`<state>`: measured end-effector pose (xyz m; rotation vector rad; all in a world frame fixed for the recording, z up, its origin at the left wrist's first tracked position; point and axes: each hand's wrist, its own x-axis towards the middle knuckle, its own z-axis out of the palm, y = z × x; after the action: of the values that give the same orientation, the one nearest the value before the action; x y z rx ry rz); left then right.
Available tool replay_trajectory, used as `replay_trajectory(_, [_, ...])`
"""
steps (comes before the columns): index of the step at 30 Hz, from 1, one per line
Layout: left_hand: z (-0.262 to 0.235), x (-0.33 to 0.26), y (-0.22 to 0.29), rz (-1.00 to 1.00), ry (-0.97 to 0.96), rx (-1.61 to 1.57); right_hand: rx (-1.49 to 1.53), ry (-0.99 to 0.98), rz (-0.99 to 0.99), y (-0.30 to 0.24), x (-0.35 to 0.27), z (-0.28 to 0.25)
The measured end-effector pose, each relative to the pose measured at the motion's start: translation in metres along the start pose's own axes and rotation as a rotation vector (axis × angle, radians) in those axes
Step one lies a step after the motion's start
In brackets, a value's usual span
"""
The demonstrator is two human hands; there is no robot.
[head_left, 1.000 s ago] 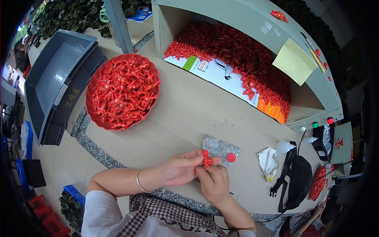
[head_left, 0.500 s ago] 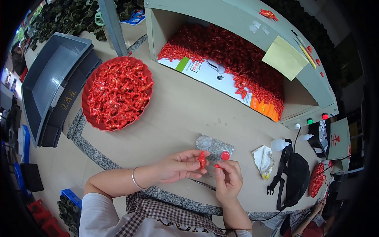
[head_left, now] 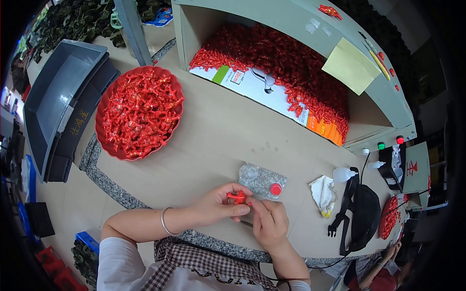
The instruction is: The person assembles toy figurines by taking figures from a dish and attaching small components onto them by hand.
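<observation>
Presently, the left hand [head_left: 221, 203] is clamping a small, glossy red plastic figure [head_left: 237, 197] between thumb and fingers, low above the beige desk [head_left: 213, 131] near its front edge. The right hand [head_left: 270, 223] is meeting it there: its fingertips are bunching together at the figure's right end and touching or nearly touching it. Whether they are pinching a separate piece, the view is not showing clearly.

For good work at this contact, the left grip should be holding the figure firm but light, and its fingers should be leaving the worked end exposed. The right fingertips should be pressing along the part's own line, while the right wrist should be staying low for steadiness.

Just beyond the hands, a grey speckled stone slab [head_left: 262, 180] is carrying a clear round dish [head_left: 249, 172] and a red round cap [head_left: 275, 188]; an elbow or knuckle could be knocking these. A dark slim tool [head_left: 246, 223] is lying close by, partly hidden by the right hand. To the left, a red scalloped bowl [head_left: 110, 147] is holding many similar figures. To the right, a crumpled white cloth [head_left: 322, 194] and a black belt bag [head_left: 366, 211] are occupying the desk, limiting sideways reach
</observation>
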<state>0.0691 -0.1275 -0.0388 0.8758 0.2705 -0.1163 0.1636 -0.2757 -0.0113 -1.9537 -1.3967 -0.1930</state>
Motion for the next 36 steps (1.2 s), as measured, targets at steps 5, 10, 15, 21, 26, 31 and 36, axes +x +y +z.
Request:
replay_trajectory(5, [-0.001,-0.004,-0.006,0.104,0.055,0.065,-0.01,0.023,-0.073,0.002,-0.004,0.006])
replay_trajectory(10, [-0.002,-0.005,-0.011,0.47,0.064,0.308,1.045,-0.254,0.79,0.009,-0.01,-0.004])
replay_trajectory(15, [0.002,-0.006,-0.003,0.582,0.011,0.609,1.271,-0.328,0.894,0.01,-0.018,0.0])
replay_trajectory(21, [-0.001,-0.005,-0.005,0.225,-0.025,0.153,1.072,-0.213,0.834,0.032,-0.012,-0.032])
replay_trajectory(26, [0.0,-0.006,0.013,-0.078,-0.043,0.205,0.886,-0.247,0.776,0.078,-0.002,-0.06])
replay_trajectory(31, [0.0,-0.003,0.013,-0.203,-0.016,0.31,0.848,-0.494,0.786,0.11,0.007,-0.05])
replay_trajectory(36, [-0.007,0.001,0.005,-0.067,-0.106,0.14,0.834,-0.614,0.82,0.119,0.011,-0.042])
